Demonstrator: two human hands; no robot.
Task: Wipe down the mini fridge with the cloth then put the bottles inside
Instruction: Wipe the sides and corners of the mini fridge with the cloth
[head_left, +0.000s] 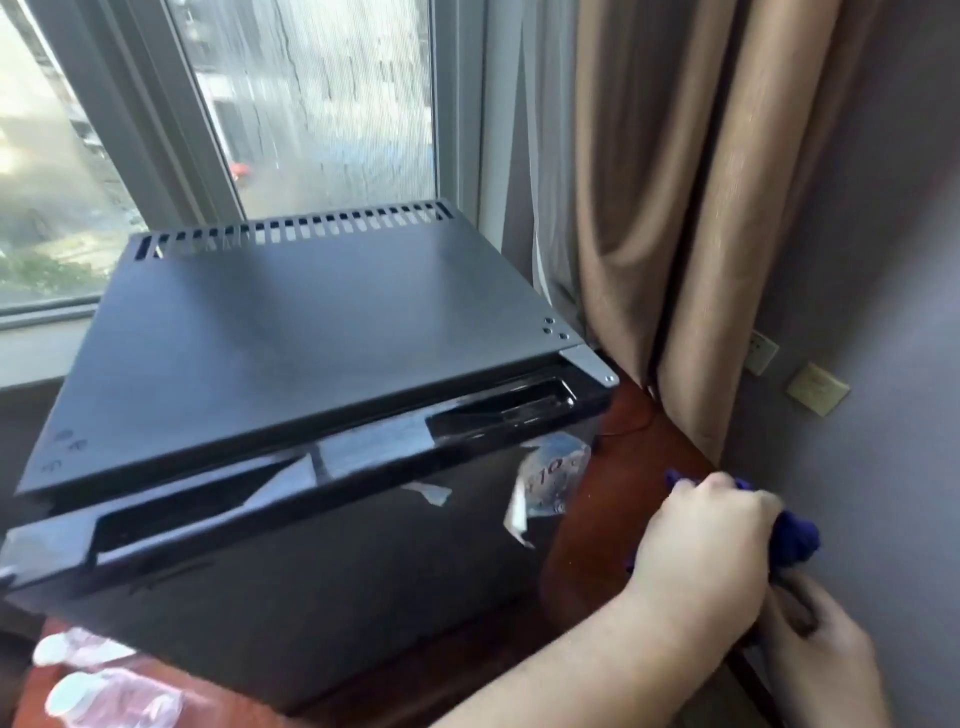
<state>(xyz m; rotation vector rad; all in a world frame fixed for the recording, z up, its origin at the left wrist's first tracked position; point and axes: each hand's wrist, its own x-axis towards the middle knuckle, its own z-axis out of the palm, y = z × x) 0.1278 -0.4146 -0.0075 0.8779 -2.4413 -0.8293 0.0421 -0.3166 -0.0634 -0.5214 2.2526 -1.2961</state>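
The black mini fridge (291, 338) stands on a red-brown table (613, 499) below the window, its door closed and peeling stickers on the front. To its right, my left hand (711, 530) is fisted around a bunched dark-blue cloth (795, 535) near the wall, apart from the fridge. Just below it, my right hand (821, 654) pinches the cloth's lower end with curled fingers. Two clear plastic bottles with white caps (93, 696) lie on the table at the fridge's front left corner, partly cut off by the frame.
A beige curtain (675, 208) hangs right of the fridge, reaching the table's back corner. The grey wall (883, 312) with a socket and a yellow note runs close along the right. A window (311, 104) is behind the fridge.
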